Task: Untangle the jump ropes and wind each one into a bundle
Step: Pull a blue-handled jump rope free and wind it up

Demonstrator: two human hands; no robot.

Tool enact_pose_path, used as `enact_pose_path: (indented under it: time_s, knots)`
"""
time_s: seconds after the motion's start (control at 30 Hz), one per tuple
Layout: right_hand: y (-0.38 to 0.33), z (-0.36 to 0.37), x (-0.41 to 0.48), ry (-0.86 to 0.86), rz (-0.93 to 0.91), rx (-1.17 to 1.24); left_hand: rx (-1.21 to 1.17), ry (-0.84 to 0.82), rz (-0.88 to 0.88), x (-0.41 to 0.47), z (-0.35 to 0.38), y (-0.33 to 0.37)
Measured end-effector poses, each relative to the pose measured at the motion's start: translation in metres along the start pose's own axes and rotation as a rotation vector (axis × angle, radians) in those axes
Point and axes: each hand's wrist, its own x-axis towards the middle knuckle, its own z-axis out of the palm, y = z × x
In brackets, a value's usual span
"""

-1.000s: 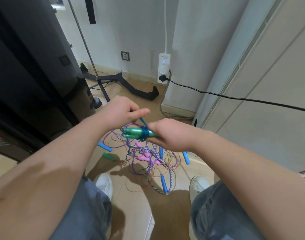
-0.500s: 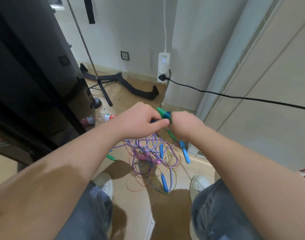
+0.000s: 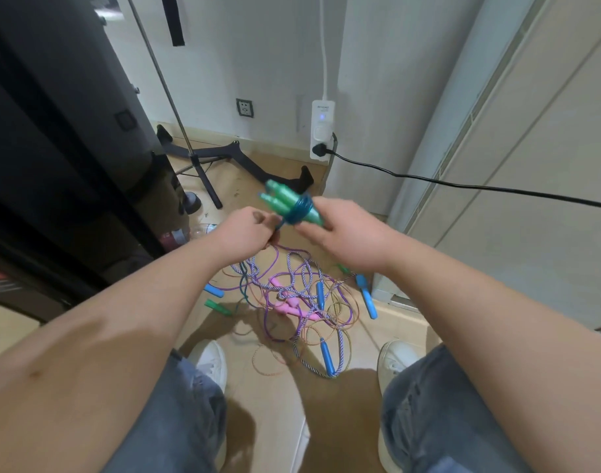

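Note:
My right hand (image 3: 340, 230) grips a pair of green jump-rope handles (image 3: 282, 198), held side by side and tilted up to the left, with teal cord (image 3: 301, 211) wound in a band around them. My left hand (image 3: 248, 230) pinches the loose end of that teal cord just left of the band. Below, on the floor between my feet, lies a tangle of purple, striped and orange ropes (image 3: 299, 295) with blue handles (image 3: 327, 356), pink handles (image 3: 289, 303) and a green handle (image 3: 217, 307).
A black stand base (image 3: 258, 165) and its pole stand by the far wall. A white power strip (image 3: 322, 129) hangs there, and its black cable (image 3: 463, 186) runs off right at hand height. Dark furniture (image 3: 53, 131) fills the left; bottles (image 3: 179, 235) lie beside it.
Both hands have risen and moved apart a little. The green handles now tilt up to the left with more teal cord wound on them, and the left hand sits lower left of the band.

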Motion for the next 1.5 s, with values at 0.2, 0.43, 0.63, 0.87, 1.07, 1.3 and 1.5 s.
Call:
enact_pose_path:
  time_s: [0.2, 0.43, 0.63, 0.87, 1.07, 1.3, 1.5]
  knots:
    - [0.037, -0.002, 0.013, 0.246, 0.371, -0.242, -0.077, -0.139, 0.057, -0.014, 0.009, 0.023]
    - [0.033, 0.033, 0.001, -0.318, 0.212, -0.485, 0.232, 0.011, 0.317, -0.022, -0.009, 0.033]
    - [0.010, 0.033, -0.006, -0.363, -0.121, -0.268, 0.131, -0.005, 0.221, -0.010, -0.018, -0.001]
    - [0.002, 0.008, -0.004, 0.008, -0.010, 0.159, -0.143, -0.062, 0.004, -0.007, -0.003, 0.000]
    - [0.033, 0.009, 0.009, 0.130, 0.326, -0.240, -0.046, -0.035, 0.258, -0.024, -0.002, 0.021]
    - [0.016, 0.028, -0.005, -0.443, 0.012, -0.431, 0.130, 0.040, 0.395, -0.020, -0.017, 0.015]
    - [0.002, 0.023, -0.006, -0.226, -0.245, -0.106, -0.166, 0.019, 0.102, -0.007, -0.017, -0.008]
